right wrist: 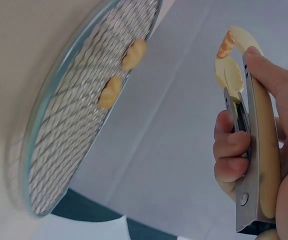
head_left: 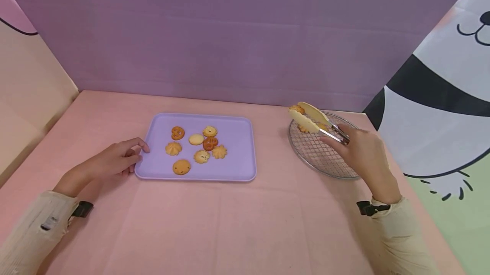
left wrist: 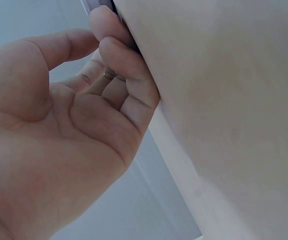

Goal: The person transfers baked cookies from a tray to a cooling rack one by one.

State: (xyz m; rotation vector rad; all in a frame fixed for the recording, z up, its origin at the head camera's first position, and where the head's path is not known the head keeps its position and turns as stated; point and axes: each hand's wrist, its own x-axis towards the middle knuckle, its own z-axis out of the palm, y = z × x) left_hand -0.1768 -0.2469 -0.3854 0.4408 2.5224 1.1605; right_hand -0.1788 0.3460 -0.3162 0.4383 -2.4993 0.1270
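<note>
Loosely bent, my left hand (head_left: 112,160) rests at the left edge of the purple tray (head_left: 237,168), its index finger over the rim. In the left wrist view the left hand (left wrist: 79,115) has its fingertips beside the tray's edge. My right hand (head_left: 363,151) grips metal tongs (head_left: 333,137) with cream tips, raised over the back left of the round wire rack (head_left: 321,156). Between the tips is a golden cookie (right wrist: 226,45), clear of the rack. Two cookies (right wrist: 134,55) lie on the mesh in the right wrist view, where the right hand (right wrist: 264,130) squeezes the tongs' handles.
Several cookies (head_left: 181,167) and two pretzel-shaped ones (head_left: 178,133) lie spread on the tray. A pink cloth (head_left: 260,224) covers the table, and a purple backdrop (head_left: 229,45) rises behind. A panda picture (head_left: 440,109) stands at the right.
</note>
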